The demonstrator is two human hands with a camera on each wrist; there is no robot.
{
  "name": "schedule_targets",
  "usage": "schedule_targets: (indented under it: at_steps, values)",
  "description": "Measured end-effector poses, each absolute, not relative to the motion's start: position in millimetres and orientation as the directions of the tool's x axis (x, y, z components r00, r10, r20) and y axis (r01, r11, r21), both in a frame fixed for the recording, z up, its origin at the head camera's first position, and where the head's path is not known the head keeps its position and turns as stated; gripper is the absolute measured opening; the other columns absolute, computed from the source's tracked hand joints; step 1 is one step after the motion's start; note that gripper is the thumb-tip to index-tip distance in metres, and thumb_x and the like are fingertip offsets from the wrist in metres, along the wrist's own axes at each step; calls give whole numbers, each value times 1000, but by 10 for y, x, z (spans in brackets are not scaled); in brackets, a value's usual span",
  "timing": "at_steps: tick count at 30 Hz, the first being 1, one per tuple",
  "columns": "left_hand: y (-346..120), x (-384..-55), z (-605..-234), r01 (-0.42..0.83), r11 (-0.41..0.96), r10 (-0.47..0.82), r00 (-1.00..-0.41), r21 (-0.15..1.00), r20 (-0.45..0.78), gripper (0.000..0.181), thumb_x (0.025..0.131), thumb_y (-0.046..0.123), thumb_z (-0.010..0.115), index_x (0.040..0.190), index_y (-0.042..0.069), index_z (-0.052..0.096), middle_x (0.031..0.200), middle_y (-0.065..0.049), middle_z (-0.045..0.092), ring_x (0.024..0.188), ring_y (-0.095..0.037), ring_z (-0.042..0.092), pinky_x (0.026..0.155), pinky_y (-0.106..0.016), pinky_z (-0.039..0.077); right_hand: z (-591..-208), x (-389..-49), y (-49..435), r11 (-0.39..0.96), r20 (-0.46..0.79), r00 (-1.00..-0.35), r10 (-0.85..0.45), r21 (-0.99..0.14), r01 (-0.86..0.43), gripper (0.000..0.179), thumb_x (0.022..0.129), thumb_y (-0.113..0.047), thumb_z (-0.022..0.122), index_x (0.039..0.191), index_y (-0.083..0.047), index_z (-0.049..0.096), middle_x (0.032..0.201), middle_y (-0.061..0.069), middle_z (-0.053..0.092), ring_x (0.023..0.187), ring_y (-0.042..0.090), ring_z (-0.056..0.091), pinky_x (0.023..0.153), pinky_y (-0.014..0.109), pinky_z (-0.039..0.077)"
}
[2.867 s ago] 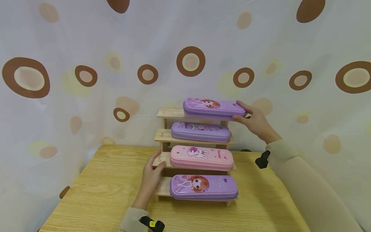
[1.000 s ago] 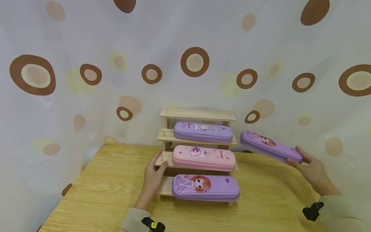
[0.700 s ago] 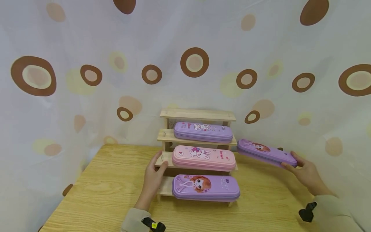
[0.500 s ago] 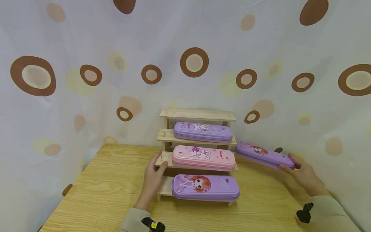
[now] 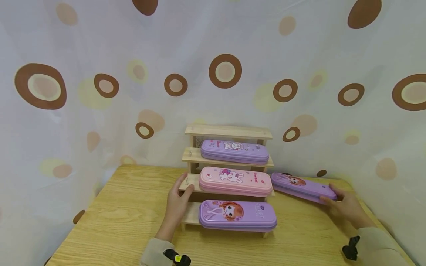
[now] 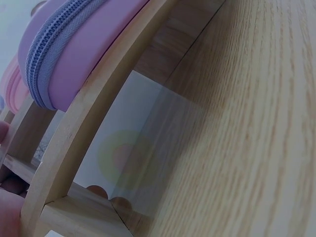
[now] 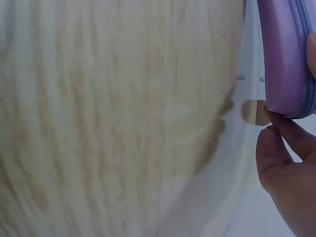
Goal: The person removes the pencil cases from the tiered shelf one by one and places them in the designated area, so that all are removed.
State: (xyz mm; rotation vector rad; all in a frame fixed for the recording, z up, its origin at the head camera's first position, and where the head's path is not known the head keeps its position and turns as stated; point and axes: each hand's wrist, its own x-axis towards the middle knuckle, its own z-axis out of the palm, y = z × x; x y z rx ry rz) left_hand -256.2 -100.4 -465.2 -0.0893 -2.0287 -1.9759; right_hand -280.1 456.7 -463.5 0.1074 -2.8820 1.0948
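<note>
My right hand pinches the right end of a purple pencil case with a girl printed on its lid. That case slants low over the table's back right, right of the wooden stepped rack. In the right wrist view, thumb and fingers lie on either side of the case's end. My left hand grips the left end of the rack's second step from the bottom. On the rack lie a purple bunny pencil case, a pink "Sweet" pencil case and, lowest, another purple girl pencil case.
The rack stands on a wood-grain table. Behind it hangs a pale curtain with brown rings and spots, which also runs along both sides. The rack's top step shows bare wood.
The right hand has lifted the purple girl pencil case off the rack's top step, carried it right, then lowered it toward the table. The left hand keeps its grip on the rack.
</note>
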Motion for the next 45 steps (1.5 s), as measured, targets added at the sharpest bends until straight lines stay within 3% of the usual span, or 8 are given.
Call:
schedule_targets:
  at_steps: [3,9,16,19,23,27,35,45]
  values:
    - [-1004,-2567,-4650,261,55,-165,-950,964,266,53,97,15,63,147,9,47,153,-9,41,136,-25,41,112,-43,35,-4641,-2800,4587,768,53,-998,-45,-636,-69,88,95,-41,65,151,8,16,144,43,28,131,58,30,104,47,40]
    - [-997,-2563,-4628,270,60,-161,-947,961,276,53,97,14,63,146,7,47,152,-10,41,138,-26,38,113,-43,33,-4655,-2769,4598,801,51,-995,-91,-589,-104,84,93,-34,70,146,15,26,130,42,48,112,43,56,72,11,43]
    - [-990,-2558,-4615,272,72,-157,-947,960,280,53,97,14,63,146,6,47,153,-11,40,141,-28,34,115,-43,29,-4508,-2732,4508,784,17,-997,-73,-617,-68,85,97,-40,62,153,7,19,145,44,25,123,63,35,94,69,38]
    - [-994,-2554,-4622,269,81,-159,-947,960,279,52,97,15,63,146,7,47,153,-10,40,142,-27,33,115,-43,28,-4425,-2691,4380,764,100,-994,-52,-636,-104,81,98,-41,60,154,4,21,146,40,29,126,62,28,91,74,34]
    - [-1005,-2553,-4636,265,103,-163,-946,959,279,52,97,17,64,146,9,48,153,-9,41,142,-27,32,116,-44,27,-4316,-2640,4195,740,232,-971,-58,-643,-198,72,99,-35,61,154,0,28,146,33,36,126,53,34,89,37,49]
    - [-1013,-2553,-4646,262,117,-160,-947,958,279,52,97,19,63,146,10,47,153,-8,40,143,-27,30,117,-46,25,-4225,-2637,4043,719,296,-952,-71,-646,-254,66,99,-33,61,153,-4,33,146,28,40,125,45,39,75,5,39]
    - [-1019,-2532,-4649,259,117,-163,-947,959,276,52,97,19,63,146,10,47,153,-9,40,142,-28,31,116,-46,26,-4096,-2638,3692,579,403,-913,-66,-729,-364,52,99,-20,62,148,-13,45,139,-1,54,118,0,48,84,4,41]
    - [-1019,-2550,-4651,279,124,-162,-941,952,297,53,97,19,64,146,8,47,153,-9,41,143,-28,30,117,-47,24,-3897,-2668,3225,437,482,-865,-137,-755,-490,48,98,-9,62,144,-8,49,140,7,54,123,10,48,87,11,47]
